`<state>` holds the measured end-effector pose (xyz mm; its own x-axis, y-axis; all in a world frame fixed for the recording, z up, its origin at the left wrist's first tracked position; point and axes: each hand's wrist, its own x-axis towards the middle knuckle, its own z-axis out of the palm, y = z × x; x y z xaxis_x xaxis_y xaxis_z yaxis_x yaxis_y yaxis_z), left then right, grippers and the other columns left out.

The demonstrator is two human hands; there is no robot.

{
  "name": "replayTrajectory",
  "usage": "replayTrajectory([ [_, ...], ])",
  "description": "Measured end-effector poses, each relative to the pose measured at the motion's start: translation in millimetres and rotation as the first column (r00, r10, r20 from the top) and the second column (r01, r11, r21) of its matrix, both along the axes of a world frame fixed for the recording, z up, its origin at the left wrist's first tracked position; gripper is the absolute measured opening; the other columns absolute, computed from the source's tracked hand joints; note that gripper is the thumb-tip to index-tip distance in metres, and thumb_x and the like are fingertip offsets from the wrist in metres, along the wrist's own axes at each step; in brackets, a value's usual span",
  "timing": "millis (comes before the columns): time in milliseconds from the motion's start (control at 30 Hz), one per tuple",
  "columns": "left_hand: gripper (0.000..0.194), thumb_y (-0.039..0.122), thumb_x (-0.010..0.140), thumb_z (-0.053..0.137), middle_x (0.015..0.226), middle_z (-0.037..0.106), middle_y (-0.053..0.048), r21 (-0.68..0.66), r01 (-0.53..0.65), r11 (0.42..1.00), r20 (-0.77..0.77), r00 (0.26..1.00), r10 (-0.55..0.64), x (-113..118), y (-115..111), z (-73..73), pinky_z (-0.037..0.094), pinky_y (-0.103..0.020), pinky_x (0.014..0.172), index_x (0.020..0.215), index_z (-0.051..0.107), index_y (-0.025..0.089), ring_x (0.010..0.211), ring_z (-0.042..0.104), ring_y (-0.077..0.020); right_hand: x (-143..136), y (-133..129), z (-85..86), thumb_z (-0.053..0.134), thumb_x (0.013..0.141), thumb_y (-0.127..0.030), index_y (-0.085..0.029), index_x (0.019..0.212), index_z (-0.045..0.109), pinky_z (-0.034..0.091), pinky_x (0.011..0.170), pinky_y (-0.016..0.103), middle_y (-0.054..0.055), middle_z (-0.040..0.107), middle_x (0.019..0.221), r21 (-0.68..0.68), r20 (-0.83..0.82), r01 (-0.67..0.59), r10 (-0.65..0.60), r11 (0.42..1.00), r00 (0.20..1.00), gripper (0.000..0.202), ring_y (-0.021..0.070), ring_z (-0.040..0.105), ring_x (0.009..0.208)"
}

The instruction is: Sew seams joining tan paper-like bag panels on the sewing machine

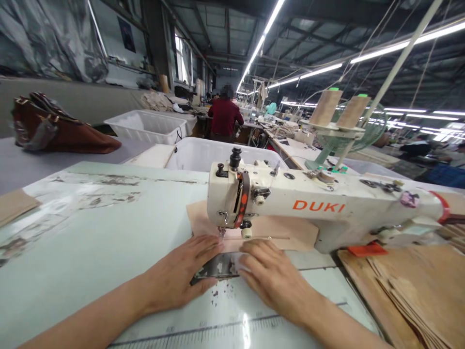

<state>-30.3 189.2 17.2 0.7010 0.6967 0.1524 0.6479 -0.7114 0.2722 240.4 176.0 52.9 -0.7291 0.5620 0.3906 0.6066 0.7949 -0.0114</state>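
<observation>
one beige panel (281, 228) lies flat on the desk (156, 208) beneath the sewing machine (276, 194), its long axis left to right, along the machine's arm. the left hand (181, 271) rests on its near edge, thumb spread apart from the fingers; the right hand (272, 274) curls nearby, whether pinching it i cannot tell. the machine hides part of the panel; brown sheets (428, 286) lie stacked at right.

White lights (273, 17) (long, glowing strips) run beneath a dark, beamed roof (214, 41); a poster (126, 35) hangs on the left wall (113, 42), a bright window (179, 57) beyond.
</observation>
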Motion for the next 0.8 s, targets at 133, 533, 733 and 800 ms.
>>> replayTrajectory([
  [133,0.062,0.045,0.097,0.051,0.155,0.037,-0.007,0.005,0.001,1.0,0.006,1.0,-0.001,-1.8,-0.3,-5.7,0.033,-0.054,0.114,0.153,0.03,0.026,0.14,0.036,-0.0303,-20.6,33.5,-24.0,0.047,0.1,-0.018,-0.019,0.114,0.063,0.051,0.09,0.034,0.007,0.068,0.108,-0.132,-0.022,-0.063,0.06,0.989,0.998,0.021,0.0198,0.063,0.101],
  [533,0.068,0.041,0.096,0.053,0.156,0.032,-0.004,0.09,-0.018,0.996,-0.007,1.0,0.019,-5.8,0.1,-8.9,0.038,-0.051,0.111,0.155,0.023,0.029,0.14,0.037,-0.0296,-24.1,41.6,-43.7,0.046,0.096,-0.009,-0.024,0.129,0.059,0.052,0.098,0.034,0.003,0.065,0.124,-0.196,-0.179,-0.052,0.016,0.979,0.984,0.038,0.0199,0.063,0.11],
  [733,0.068,0.036,0.092,0.058,0.156,0.033,-0.003,0.065,-0.031,0.997,0.055,0.998,0.028,-6.6,3.1,-6.2,0.035,-0.051,0.112,0.153,0.028,0.03,0.141,0.036,-0.0299,-28.4,46.2,-46.5,0.049,0.092,-0.006,-0.019,0.125,0.061,0.053,0.097,0.032,0.008,0.065,0.125,-0.112,-0.108,-0.004,-0.009,0.994,0.994,0.038,0.0209,0.065,0.109],
  [800,0.07,0.036,0.092,0.059,0.156,0.033,-0.005,0.065,-0.022,0.998,0.07,0.997,0.017,-7.3,4.6,-7.3,0.036,-0.052,0.112,0.153,0.028,0.028,0.141,0.035,-0.0311,-29.2,47.5,-47.6,0.049,0.093,-0.007,-0.019,0.122,0.063,0.054,0.094,0.032,0.008,0.066,0.122,-0.109,-0.102,0.002,-0.013,0.994,0.995,0.035,0.0206,0.066,0.107],
])
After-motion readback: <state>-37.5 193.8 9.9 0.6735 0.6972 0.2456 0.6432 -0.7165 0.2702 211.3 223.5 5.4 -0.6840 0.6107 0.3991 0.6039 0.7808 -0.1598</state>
